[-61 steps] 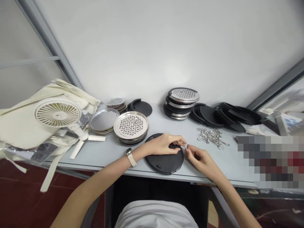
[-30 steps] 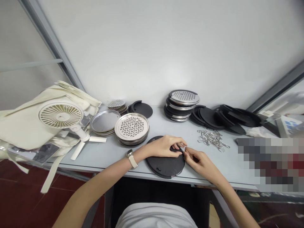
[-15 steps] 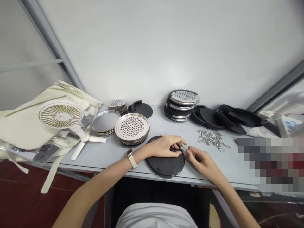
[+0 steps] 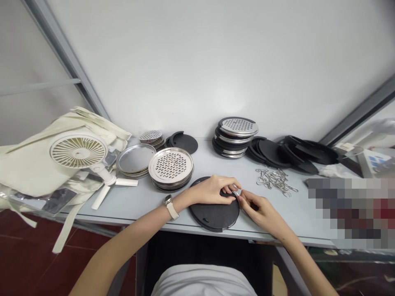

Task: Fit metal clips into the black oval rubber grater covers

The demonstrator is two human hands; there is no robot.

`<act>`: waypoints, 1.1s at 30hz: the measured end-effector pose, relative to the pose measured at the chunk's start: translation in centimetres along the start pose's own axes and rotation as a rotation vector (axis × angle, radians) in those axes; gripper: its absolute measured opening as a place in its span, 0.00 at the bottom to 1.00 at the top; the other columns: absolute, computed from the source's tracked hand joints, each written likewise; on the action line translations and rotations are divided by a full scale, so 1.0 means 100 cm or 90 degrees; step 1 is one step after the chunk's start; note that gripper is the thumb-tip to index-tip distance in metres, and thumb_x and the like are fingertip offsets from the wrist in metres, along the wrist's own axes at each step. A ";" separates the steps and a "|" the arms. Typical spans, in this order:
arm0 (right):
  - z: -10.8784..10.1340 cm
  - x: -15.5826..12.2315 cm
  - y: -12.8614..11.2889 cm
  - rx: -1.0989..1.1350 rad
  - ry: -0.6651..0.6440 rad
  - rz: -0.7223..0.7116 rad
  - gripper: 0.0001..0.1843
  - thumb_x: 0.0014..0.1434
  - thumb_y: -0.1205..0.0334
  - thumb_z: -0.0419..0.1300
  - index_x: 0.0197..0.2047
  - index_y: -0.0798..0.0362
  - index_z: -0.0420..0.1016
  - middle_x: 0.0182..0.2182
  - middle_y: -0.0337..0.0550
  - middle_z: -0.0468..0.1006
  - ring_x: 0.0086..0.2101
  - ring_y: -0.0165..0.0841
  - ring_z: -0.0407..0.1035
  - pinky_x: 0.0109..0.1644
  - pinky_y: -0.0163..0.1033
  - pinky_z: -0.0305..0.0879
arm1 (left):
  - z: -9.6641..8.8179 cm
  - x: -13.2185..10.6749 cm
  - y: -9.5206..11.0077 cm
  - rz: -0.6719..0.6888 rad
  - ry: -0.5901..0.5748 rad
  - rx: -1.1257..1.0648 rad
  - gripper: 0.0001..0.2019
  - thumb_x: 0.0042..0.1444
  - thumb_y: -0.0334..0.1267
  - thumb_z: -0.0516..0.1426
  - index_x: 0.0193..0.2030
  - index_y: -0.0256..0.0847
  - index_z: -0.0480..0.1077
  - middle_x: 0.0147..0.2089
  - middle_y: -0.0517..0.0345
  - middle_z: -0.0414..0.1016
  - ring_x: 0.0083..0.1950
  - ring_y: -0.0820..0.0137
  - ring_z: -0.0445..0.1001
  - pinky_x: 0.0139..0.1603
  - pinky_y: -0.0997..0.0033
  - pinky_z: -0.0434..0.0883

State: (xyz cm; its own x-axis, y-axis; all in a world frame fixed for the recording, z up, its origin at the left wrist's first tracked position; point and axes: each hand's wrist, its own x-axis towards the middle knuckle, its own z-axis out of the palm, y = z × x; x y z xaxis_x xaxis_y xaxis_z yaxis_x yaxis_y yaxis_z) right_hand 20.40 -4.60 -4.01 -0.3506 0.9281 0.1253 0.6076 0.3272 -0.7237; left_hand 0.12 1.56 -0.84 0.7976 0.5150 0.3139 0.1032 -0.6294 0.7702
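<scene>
A black round plastic disc lies flat near the table's front edge, with a small slot by its lower rim. My left hand rests across its upper part, fingers curled at the right rim and holding it down. At that rim, my right hand pinches a small metal wire clip, one end of which is hidden by the fingers. Whether the clip sits in the disc I cannot tell. To the right lies a loose pile of similar wire clips.
Stacked metal grater discs and plain metal discs stand left. Behind are a stack of graters in black holders and black discs. A white fan lies on a cream bag at far left.
The metal clip at the disc's right rim has turned and shows more plainly between my hands. My right fingers have shifted slightly left; my left hand stays in place.
</scene>
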 end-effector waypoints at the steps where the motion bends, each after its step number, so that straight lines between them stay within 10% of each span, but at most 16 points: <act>1: 0.000 0.000 0.000 0.000 -0.001 0.001 0.20 0.67 0.51 0.45 0.26 0.50 0.53 0.21 0.31 0.51 0.23 0.28 0.49 0.27 0.33 0.49 | 0.000 0.000 0.000 0.002 0.001 -0.002 0.16 0.51 0.27 0.58 0.49 0.36 0.68 0.42 0.54 0.74 0.41 0.72 0.74 0.44 0.75 0.71; 33: -0.001 0.000 -0.005 -0.036 -0.004 -0.002 0.16 0.64 0.56 0.47 0.25 0.51 0.54 0.20 0.31 0.52 0.22 0.27 0.48 0.25 0.32 0.47 | -0.001 -0.001 0.000 0.008 -0.016 -0.020 0.16 0.52 0.27 0.58 0.49 0.37 0.68 0.42 0.54 0.74 0.41 0.72 0.73 0.44 0.75 0.70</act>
State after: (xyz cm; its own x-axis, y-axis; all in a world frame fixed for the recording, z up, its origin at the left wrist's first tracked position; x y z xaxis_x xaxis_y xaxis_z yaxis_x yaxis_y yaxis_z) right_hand 20.17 -4.74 -3.63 -0.3563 0.9262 0.1233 0.6455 0.3395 -0.6842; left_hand 0.01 1.59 -0.77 0.8136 0.4918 0.3102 0.0744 -0.6171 0.7834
